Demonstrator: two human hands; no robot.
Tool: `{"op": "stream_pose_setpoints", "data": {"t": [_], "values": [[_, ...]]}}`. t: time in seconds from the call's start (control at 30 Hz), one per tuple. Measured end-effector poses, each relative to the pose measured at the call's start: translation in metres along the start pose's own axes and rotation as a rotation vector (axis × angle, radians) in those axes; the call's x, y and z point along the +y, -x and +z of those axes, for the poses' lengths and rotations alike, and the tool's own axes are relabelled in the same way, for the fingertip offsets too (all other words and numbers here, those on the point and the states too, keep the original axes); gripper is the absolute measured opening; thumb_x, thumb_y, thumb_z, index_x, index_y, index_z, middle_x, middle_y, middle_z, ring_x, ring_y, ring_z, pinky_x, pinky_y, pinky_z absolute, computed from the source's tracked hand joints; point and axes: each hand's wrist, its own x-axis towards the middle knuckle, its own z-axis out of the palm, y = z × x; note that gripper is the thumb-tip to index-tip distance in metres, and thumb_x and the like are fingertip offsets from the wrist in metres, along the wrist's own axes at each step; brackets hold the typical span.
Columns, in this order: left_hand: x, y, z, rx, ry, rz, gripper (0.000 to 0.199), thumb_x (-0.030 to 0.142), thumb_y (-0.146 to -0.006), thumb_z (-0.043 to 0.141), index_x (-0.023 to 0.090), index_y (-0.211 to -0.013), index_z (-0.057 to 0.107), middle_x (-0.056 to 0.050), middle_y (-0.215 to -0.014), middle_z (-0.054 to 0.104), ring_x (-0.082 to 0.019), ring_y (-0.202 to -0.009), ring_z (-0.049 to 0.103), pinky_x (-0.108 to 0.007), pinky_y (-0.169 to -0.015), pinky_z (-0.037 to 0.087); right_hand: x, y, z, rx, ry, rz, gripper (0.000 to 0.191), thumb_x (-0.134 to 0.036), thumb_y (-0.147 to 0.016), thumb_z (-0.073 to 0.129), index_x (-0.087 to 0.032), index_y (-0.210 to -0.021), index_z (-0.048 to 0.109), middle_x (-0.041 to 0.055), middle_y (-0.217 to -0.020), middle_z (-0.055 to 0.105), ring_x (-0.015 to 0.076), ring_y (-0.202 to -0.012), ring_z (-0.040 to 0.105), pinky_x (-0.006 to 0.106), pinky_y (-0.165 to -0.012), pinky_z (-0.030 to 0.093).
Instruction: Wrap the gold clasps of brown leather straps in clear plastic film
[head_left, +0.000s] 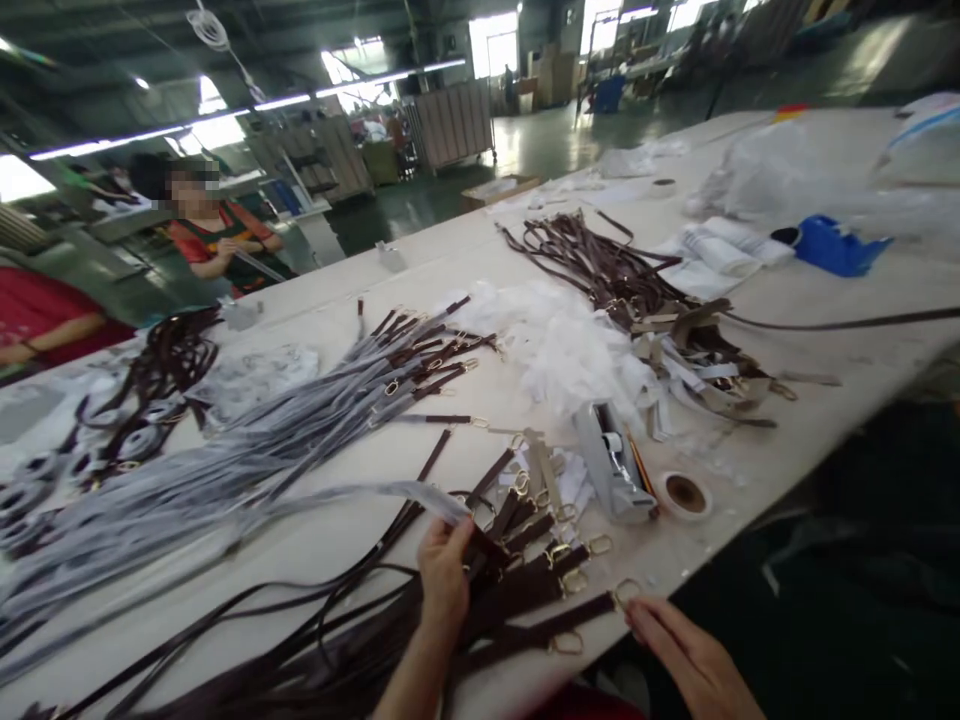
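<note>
My left hand is closed, thumb against fingers, on a strap in a translucent plastic wrap that trails off to the left. Dark brown leather shows just right of the fingertips; whether it belongs to this strap I cannot tell. Low on the right, my right hand has its fingers together at the gold metal clasp on the end of a brown strap. Under and between both hands lies a pile of bare brown straps, their gold clasps pointing right.
Plastic-wrapped straps lie in a long bundle at left. A tape dispenser and tape roll stand near the table's front edge. Beyond are crumpled clear plastic, more brown straps and a blue dispenser. Two people work across the table.
</note>
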Motion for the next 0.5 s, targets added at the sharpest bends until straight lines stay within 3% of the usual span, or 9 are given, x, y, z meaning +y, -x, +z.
{"op": "stream_pose_setpoints", "data": {"t": [0.07, 0.13, 0.23, 0.33, 0.4, 0.43, 0.5], "values": [[-0.022, 0.062, 0.017, -0.144, -0.007, -0.033, 0.029, 0.039, -0.059, 0.08, 0.017, -0.077, 0.072, -0.002, -0.073, 0.07, -0.019, -0.071, 0.062, -0.031, -0.07, 0.051, -0.03, -0.014, 0.009, -0.152, -0.09, -0.07, 0.046, -0.061, -0.082, 0.047, -0.019, -0.083, 0.065, 0.006, -0.087, 0.067, 0.0227, -0.088, 0.06, 0.029, -0.082, 0.047], [-0.04, 0.11, 0.028, -0.314, -0.008, -0.103, 0.033, 0.043, -0.062, 0.079, 0.017, -0.083, 0.074, -0.004, -0.076, 0.072, -0.022, -0.075, 0.064, -0.034, -0.073, 0.05, -0.048, -0.023, 0.017, -0.345, -0.203, -0.043, 0.044, -0.059, -0.076, 0.055, -0.016, -0.076, 0.064, 0.0036, -0.075, 0.063, 0.019, -0.075, 0.057, 0.028, -0.071, 0.046], [-0.056, 0.145, 0.032, -0.595, 0.022, -0.239, 0.034, 0.045, -0.066, 0.078, 0.018, -0.087, 0.074, -0.006, -0.08, 0.072, -0.024, -0.082, 0.064, -0.034, -0.077, 0.048, -0.047, -0.023, 0.019, -0.442, -0.303, 0.106, 0.032, -0.045, -0.061, 0.069, -0.016, -0.061, 0.056, -0.0045, -0.053, 0.047, 0.0101, -0.053, 0.041, 0.023, -0.051, 0.032], [-0.056, 0.142, 0.022, -0.699, 0.07, -0.359, 0.039, 0.045, -0.057, 0.085, 0.015, -0.079, 0.074, -0.008, -0.075, 0.071, -0.025, -0.08, 0.066, -0.033, -0.073, 0.049, -0.032, -0.009, 0.006, -0.463, -0.368, 0.106, 0.025, -0.038, -0.06, 0.067, -0.016, -0.063, 0.057, -0.0055, -0.052, 0.049, 0.0088, -0.052, 0.041, 0.022, -0.053, 0.032], [-0.049, 0.124, 0.015, -0.62, 0.207, -0.53, 0.041, 0.047, -0.062, 0.081, 0.015, -0.087, 0.073, -0.013, -0.086, 0.073, -0.027, -0.083, 0.068, -0.034, -0.071, 0.051, -0.021, 0.004, -0.008, -0.504, -0.355, 0.058, 0.021, -0.036, -0.063, 0.064, -0.015, -0.066, 0.059, -0.0036, -0.058, 0.054, 0.0102, -0.056, 0.047, 0.023, -0.057, 0.038], [-0.045, 0.112, 0.014, -0.523, 0.314, -0.63, 0.039, 0.049, -0.069, 0.076, 0.014, -0.088, 0.072, -0.015, -0.09, 0.073, -0.028, -0.084, 0.068, -0.036, -0.071, 0.053, -0.015, 0.011, -0.015, -0.528, -0.337, 0.05, 0.02, -0.035, -0.065, 0.063, -0.015, -0.066, 0.059, -0.003, -0.059, 0.055, 0.0106, -0.056, 0.049, 0.024, -0.058, 0.039], [-0.033, 0.083, 0.017, -0.374, 0.419, -0.671, 0.039, 0.047, -0.087, 0.055, 0.012, -0.089, 0.07, -0.018, -0.092, 0.072, -0.028, -0.086, 0.069, -0.039, -0.074, 0.055, -0.003, 0.023, -0.029, -0.565, -0.292, 0.071, 0.022, -0.038, -0.068, 0.061, -0.016, -0.069, 0.059, -0.0033, -0.058, 0.054, 0.0103, -0.053, 0.048, 0.023, -0.054, 0.039]]}}
